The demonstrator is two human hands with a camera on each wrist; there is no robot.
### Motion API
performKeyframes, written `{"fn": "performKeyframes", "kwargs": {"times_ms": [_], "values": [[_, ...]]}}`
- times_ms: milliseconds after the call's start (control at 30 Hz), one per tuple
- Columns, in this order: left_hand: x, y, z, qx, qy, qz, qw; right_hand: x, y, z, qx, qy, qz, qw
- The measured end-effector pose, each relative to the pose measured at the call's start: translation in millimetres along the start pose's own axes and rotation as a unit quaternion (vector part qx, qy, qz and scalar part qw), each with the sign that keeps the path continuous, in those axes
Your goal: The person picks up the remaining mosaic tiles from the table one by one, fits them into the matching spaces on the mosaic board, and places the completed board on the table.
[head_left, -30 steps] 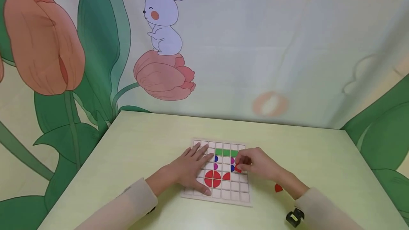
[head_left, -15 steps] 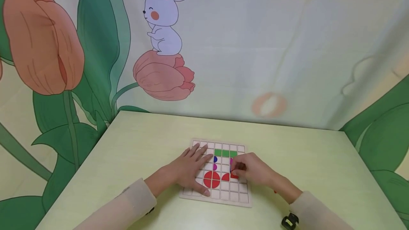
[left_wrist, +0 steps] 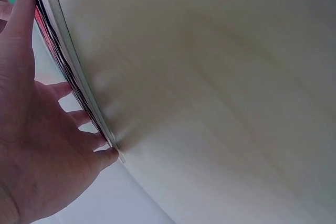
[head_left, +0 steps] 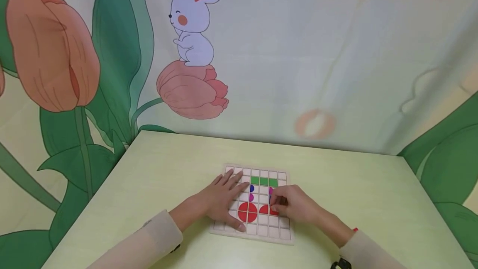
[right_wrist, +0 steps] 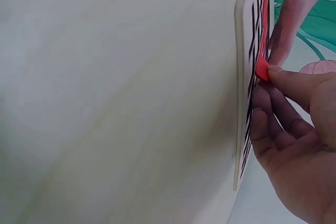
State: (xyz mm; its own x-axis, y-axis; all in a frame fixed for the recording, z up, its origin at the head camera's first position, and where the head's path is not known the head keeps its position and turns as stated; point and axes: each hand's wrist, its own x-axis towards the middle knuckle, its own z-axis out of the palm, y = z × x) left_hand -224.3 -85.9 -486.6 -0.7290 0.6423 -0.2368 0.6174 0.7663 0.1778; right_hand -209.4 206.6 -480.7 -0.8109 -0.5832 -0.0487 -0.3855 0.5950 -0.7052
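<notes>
A pale wooden grid board [head_left: 263, 230] lies on the table, with coloured tiles in some of its squares. My left hand [head_left: 221, 200] rests spread on the board's left side. My right hand [head_left: 298, 206] pinches a red quarter-circle tile [right_wrist: 262, 70] at the board's right part; the thumb is on the tile and the other fingers curl in beside it. Left of that tile sits another red quarter tile [head_left: 263, 209]. Several red quarter tiles form a full circle [head_left: 243, 207]. Above them are a blue half-circle [head_left: 252, 188], a magenta half-circle [head_left: 251, 197] and a row of green tiles [head_left: 264, 182].
The pale yellow-green table [head_left: 179, 157] extends around the board. A small red piece [head_left: 355, 229] peeks out beside the right sleeve. A black object [head_left: 341, 264] shows at the right wrist. Behind the table hangs a cloth [head_left: 269, 53] printed with flowers and a rabbit.
My right hand has moved slightly left and down over the board, bringing the red tile beside the other red quarter. My left hand has stayed in place.
</notes>
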Motion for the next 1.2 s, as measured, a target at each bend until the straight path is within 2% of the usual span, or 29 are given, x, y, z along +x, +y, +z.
{"fn": "performKeyframes", "kwargs": {"times_ms": [233, 433, 800, 1033, 1200], "values": [[-0.7, -0.3, 4.1, -0.003, -0.006, -0.001, 1.0, -1.7, 2.1, 6.2, -0.029, 0.016, -0.017, 0.999], [-2.2, 0.4, 3.3, 0.001, -0.009, -0.002, 1.0, -2.1, 2.2, 8.9, -0.055, 0.013, -0.018, 0.998], [0.3, 1.5, -0.9, 0.001, -0.004, -0.002, 1.0, -1.0, 0.1, 3.3, -0.069, 0.009, -0.001, 0.998], [0.3, 1.1, -2.1, -0.005, 0.0, 0.001, 1.0, -7.3, 0.3, -25.2, -0.054, 0.037, 0.0, 0.998], [0.9, 0.1, -0.9, -0.007, 0.002, -0.001, 1.0, -19.9, 12.4, -52.8, -0.073, 0.044, -0.003, 0.996]]}}
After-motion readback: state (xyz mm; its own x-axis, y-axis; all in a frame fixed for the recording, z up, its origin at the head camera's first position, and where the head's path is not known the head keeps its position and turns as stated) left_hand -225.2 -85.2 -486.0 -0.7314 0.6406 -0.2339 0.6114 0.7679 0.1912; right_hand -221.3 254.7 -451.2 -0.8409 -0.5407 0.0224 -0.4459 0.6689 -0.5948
